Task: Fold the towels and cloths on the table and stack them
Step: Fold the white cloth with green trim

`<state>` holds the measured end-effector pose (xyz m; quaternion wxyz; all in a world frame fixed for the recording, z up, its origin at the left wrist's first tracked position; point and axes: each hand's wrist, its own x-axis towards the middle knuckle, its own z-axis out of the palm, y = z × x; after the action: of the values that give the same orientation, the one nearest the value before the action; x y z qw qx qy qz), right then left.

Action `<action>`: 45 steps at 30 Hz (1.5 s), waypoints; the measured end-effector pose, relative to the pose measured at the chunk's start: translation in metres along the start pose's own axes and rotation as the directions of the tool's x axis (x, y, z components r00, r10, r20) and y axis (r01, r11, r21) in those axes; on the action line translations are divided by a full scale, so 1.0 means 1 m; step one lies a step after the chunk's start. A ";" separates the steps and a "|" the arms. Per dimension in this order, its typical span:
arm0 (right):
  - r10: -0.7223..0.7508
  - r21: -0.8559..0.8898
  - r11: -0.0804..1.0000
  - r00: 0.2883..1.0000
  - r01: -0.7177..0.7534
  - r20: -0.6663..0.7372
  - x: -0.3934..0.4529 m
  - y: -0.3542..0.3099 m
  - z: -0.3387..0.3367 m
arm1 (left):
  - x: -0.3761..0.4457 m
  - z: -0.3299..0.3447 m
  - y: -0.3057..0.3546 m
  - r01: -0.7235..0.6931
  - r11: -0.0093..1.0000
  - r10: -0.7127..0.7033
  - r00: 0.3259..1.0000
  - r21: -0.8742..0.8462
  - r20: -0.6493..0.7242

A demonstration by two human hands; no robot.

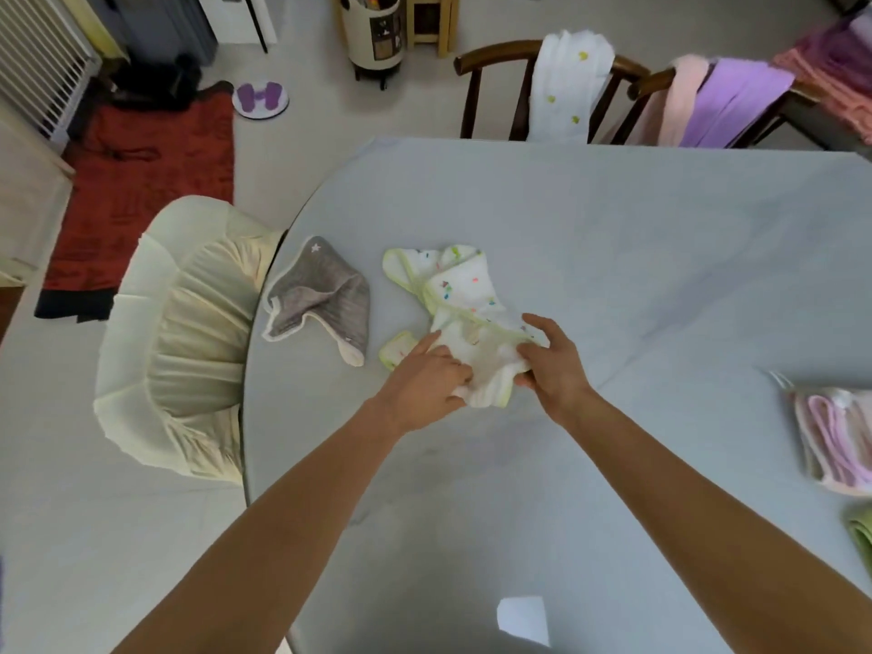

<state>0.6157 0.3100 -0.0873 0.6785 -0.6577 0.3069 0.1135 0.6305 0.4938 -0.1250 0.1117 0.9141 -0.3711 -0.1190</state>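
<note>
Forearms reach out over the pale grey round table. My left hand and right hand both pinch the near edge of a crumpled white cloth with green trim and coloured specks, fingers curled into its folds; the cloth lies mid-table. At the right edge sits a folded pink towel stack. Left of the white cloth lies a rumpled grey cloth with a white star. Beyond the table, towels hang over wooden chairs.
</note>
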 end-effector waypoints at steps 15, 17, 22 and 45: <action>-0.302 -0.569 -0.442 0.482 0.693 0.822 -0.035 0.009 -0.112 | -0.034 -0.026 0.087 0.041 0.841 -0.066 0.997 -0.540 -0.028; -0.242 -0.448 -0.502 0.377 0.740 0.894 -0.039 0.006 -0.124 | -0.036 -0.019 0.094 0.053 0.926 -0.006 0.992 -0.374 0.128; 0.152 -0.096 -0.488 0.192 0.868 0.970 -0.061 0.036 -0.141 | -0.043 -0.017 0.080 0.009 0.989 -0.071 0.903 0.146 0.425; -0.099 -0.351 0.829 0.731 0.436 0.675 -0.078 0.020 -0.023 | -0.113 -0.012 0.075 0.343 0.573 -0.426 0.900 -0.744 0.087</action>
<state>0.5366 0.3092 -0.0582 0.5619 -0.7676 -0.0788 0.2980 0.5067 0.5219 -0.0767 0.4648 0.8505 -0.0757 -0.2344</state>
